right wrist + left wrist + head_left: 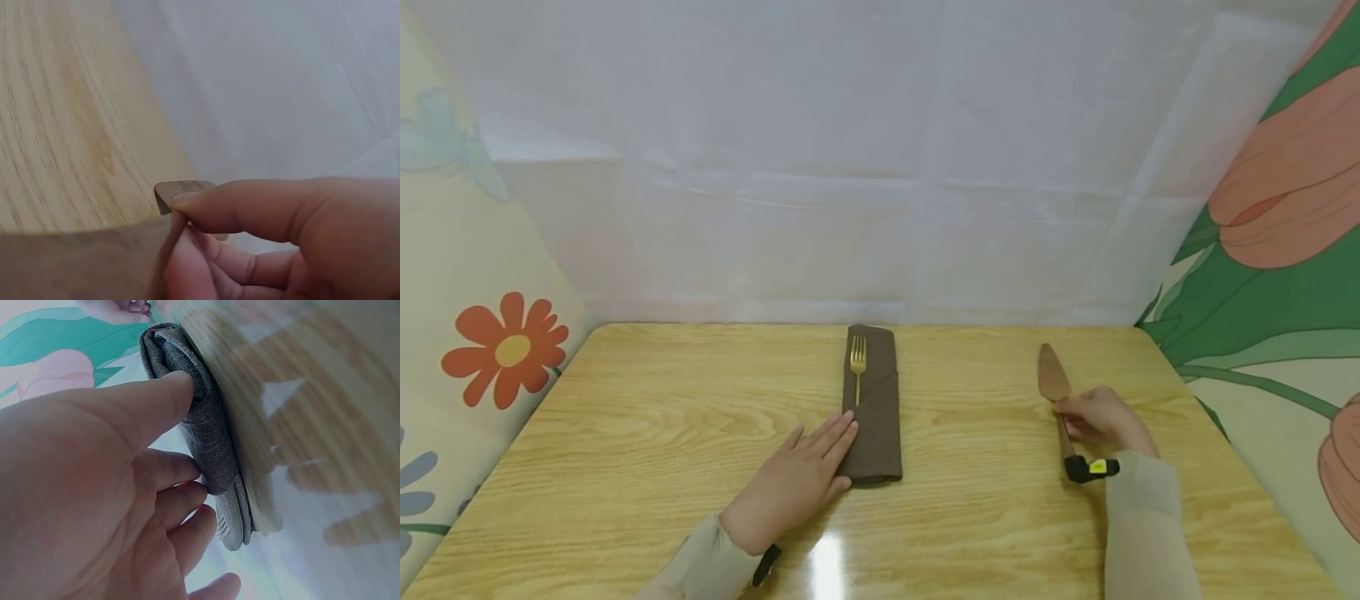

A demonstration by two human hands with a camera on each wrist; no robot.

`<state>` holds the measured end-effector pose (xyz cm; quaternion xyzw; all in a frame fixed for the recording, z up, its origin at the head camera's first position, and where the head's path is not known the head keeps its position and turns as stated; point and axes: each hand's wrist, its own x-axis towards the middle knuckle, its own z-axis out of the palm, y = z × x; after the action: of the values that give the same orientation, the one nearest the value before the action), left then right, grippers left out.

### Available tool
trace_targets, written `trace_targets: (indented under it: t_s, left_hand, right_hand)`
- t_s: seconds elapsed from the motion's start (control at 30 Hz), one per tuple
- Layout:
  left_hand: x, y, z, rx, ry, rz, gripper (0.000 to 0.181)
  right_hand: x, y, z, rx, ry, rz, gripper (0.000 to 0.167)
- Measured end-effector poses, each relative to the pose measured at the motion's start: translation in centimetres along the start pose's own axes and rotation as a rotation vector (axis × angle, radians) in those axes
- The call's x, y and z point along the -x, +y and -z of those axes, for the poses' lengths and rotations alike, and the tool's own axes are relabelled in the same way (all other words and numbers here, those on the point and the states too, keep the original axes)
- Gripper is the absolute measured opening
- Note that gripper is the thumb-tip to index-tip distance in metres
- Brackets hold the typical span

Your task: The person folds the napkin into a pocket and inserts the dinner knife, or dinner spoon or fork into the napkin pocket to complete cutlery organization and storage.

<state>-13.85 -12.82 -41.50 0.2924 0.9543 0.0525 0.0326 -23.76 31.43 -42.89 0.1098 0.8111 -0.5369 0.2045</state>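
Note:
A folded dark brown napkin [878,425] lies lengthwise on the table, and a gold fork [858,358] rests on it with its tines toward the back. The fork's lower part goes out of sight at the napkin's fold. My left hand [797,479] rests at the napkin's left edge, fingers mostly straight; the left wrist view shows the thumb and fingertips against the cloth [209,437]. On the right, my right hand [1108,425] pinches a copper-brown cake server [1053,375] between thumb and fingers near the blade. Its blade [181,189] points to the back.
The wood-grain table [685,400] meets a white cloth backdrop [880,167] at the rear. Flower-patterned panels [512,350] flank both sides. A black wrist strap piece with a yellow label [1097,467] sits by the right sleeve.

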Motion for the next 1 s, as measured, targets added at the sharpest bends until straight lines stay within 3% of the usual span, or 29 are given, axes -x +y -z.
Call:
trace_targets:
  t_s: [0.33, 0.63, 1.0]
  left_hand:
    - [0.1, 0.0, 0.1, 0.007, 0.000, 0.004, 0.063]
    - [0.0, 0.1, 0.0, 0.002, 0.003, 0.006, 0.064]
    - [0.1, 0.0, 0.1, 0.010, -0.008, 0.005, 0.064]
  right_hand:
    - [-0.8, 0.3, -0.1, -0.181, -0.029, 0.032, 0.022]
    - [-1.4, 0.0, -1.1, -0.447, -0.191, 0.139, 0.022]
    - [-1.6, -1.4, -3.4, -0.593, -0.217, 0.278, 0.023]
